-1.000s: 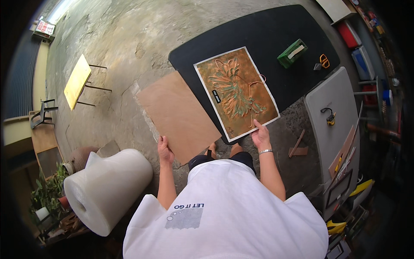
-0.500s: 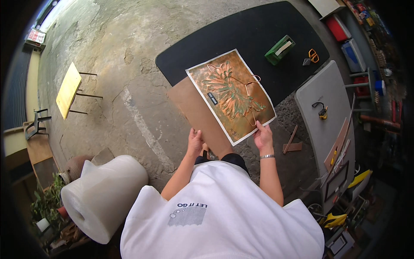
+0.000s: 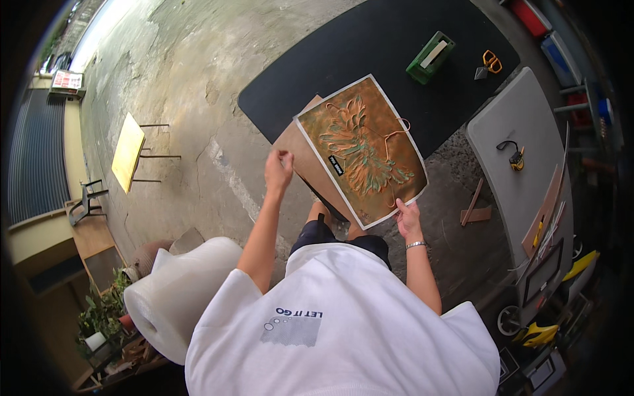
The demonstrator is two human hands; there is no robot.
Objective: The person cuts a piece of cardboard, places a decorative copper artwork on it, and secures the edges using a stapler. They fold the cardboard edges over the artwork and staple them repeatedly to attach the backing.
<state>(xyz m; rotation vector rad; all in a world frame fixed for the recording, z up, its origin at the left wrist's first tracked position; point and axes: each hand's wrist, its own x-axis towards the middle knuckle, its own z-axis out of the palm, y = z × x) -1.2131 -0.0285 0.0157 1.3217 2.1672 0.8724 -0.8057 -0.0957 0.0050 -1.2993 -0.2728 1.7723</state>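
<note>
My right hand [image 3: 408,219] pinches the lower right corner of a white-bordered art print [image 3: 370,155], which shows an orange and green leafy form in relief on a brown ground. A thin copper-coloured loop stands out past its right edge. Under the print lies a brown board [image 3: 304,148], its left part uncovered, with a dark strip showing along its lower edge. At the board's left edge my left hand [image 3: 279,173] is closed, thumb against curled fingers; whether anything is between them I cannot make out. The print and board overlap the near edge of a black table [image 3: 284,92].
On the black table stand a green tape dispenser [image 3: 430,58] and orange-handled scissors [image 3: 489,65]. A grey table [image 3: 522,125] at right bears a yellow tape measure [image 3: 516,158] and strips. A large bubble-wrap roll [image 3: 185,290] stands lower left. A yellow-topped table [image 3: 128,153] is farther left.
My left hand has moved up and away from me along the board's left side. The brown board has shifted beneath the print, exposing a dark edge. My right hand keeps its hold; the view has shifted.
</note>
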